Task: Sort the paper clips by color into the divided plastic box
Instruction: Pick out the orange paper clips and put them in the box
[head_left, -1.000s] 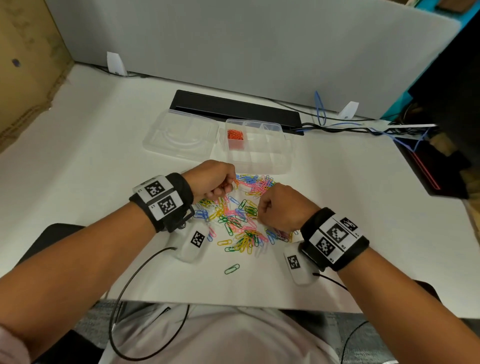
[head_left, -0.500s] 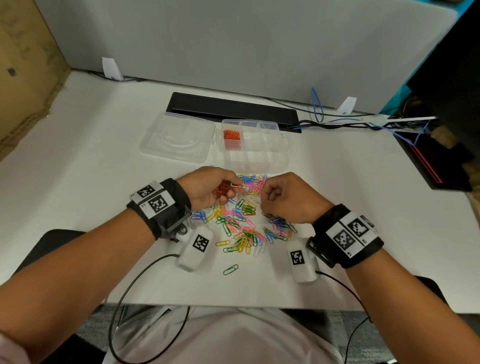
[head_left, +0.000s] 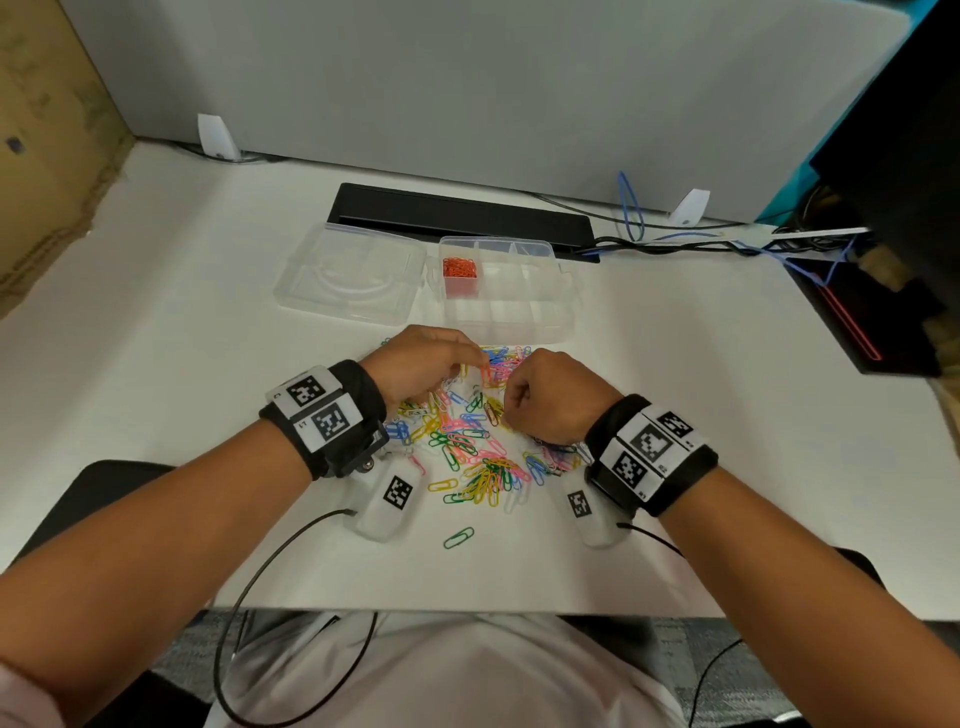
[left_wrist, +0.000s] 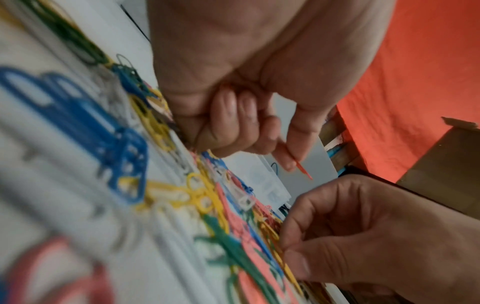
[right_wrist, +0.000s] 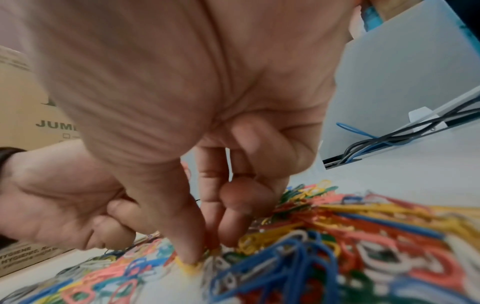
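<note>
A heap of mixed coloured paper clips (head_left: 478, 447) lies mid-table. Behind it stands the clear divided box (head_left: 563, 291), lid (head_left: 350, 275) folded open to the left; one far-left compartment holds orange-red clips (head_left: 459, 269). My left hand (head_left: 475, 364) hovers palm down over the heap's far left, fingers curled, an orange-red clip (left_wrist: 303, 170) sticking out between thumb and finger. My right hand (head_left: 511, 402) has its fingertips (right_wrist: 228, 236) down in the heap and pinches a clip (left_wrist: 283, 257) whose colour I cannot tell. The palms hide what else they hold.
One green clip (head_left: 459, 538) lies alone near the front table edge. A black bar (head_left: 462, 215) and cables (head_left: 675, 241) run behind the box, before a grey partition. A black device (head_left: 857, 322) sits at the right edge, a cardboard box (head_left: 47, 156) at the left.
My right hand has moved farther up the heap toward the left hand. The left hand showed orange-red clips in its palm half a second ago and has turned palm down.
</note>
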